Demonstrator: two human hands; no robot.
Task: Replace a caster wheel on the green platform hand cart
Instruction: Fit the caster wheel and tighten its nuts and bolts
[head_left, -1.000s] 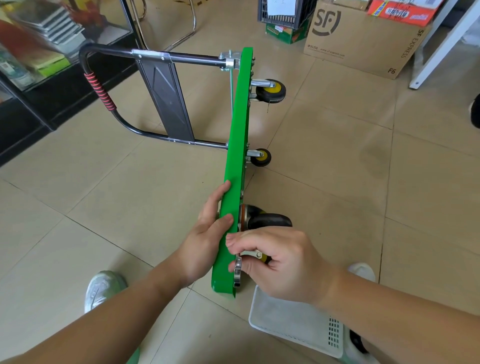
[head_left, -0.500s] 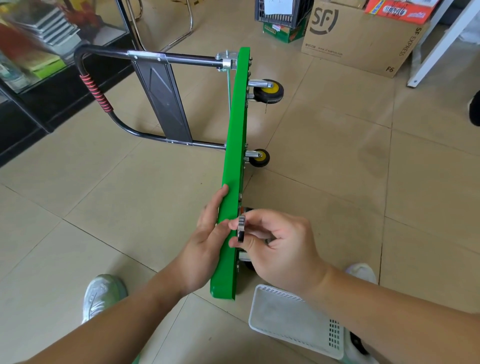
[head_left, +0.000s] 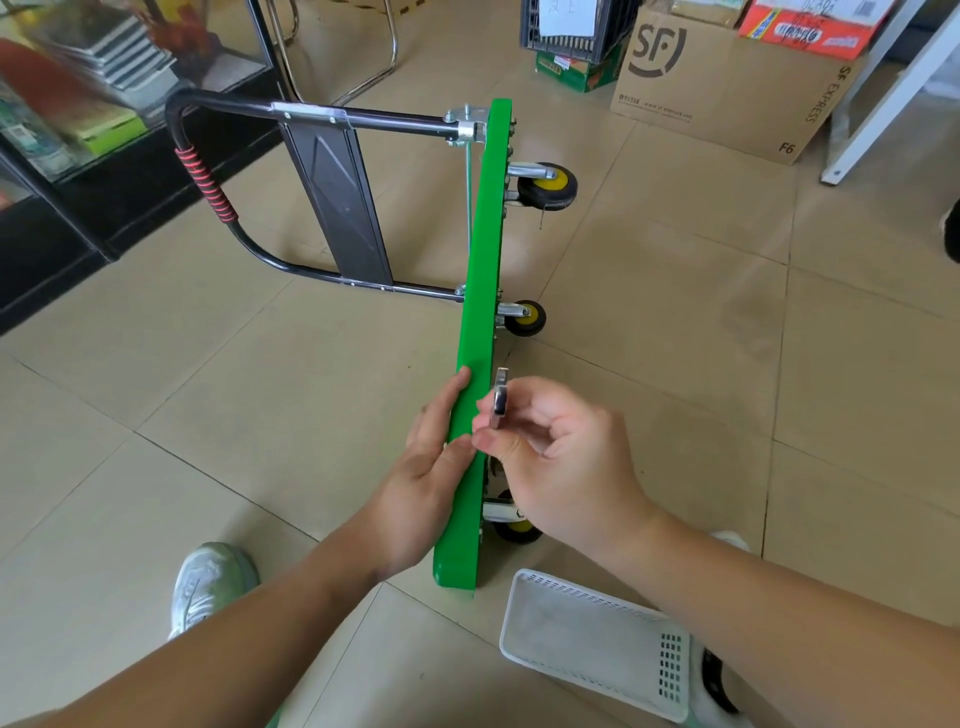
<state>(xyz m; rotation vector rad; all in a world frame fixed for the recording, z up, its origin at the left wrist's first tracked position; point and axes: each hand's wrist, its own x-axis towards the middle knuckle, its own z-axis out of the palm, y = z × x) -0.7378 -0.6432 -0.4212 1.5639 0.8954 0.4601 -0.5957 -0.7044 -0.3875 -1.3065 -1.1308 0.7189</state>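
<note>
A white perforated plastic basket (head_left: 597, 639) is lying nearest on the glossy beige tile floor (head_left: 675, 364). The left hand (head_left: 426, 467) is lying flat, fingers open, against the smooth green cart (head_left: 480, 338), which is standing on edge. The right hand (head_left: 561, 457) is pinching a flat metal plate (head_left: 501, 397). Three yellow-hubbed wheels are showing; a cardboard box (head_left: 727, 88) is sitting beyond.

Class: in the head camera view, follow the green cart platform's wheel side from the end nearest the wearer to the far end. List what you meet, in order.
White basket → near caster wheel → right hand holding a metal caster plate → middle caster wheel → far caster wheel.
</note>
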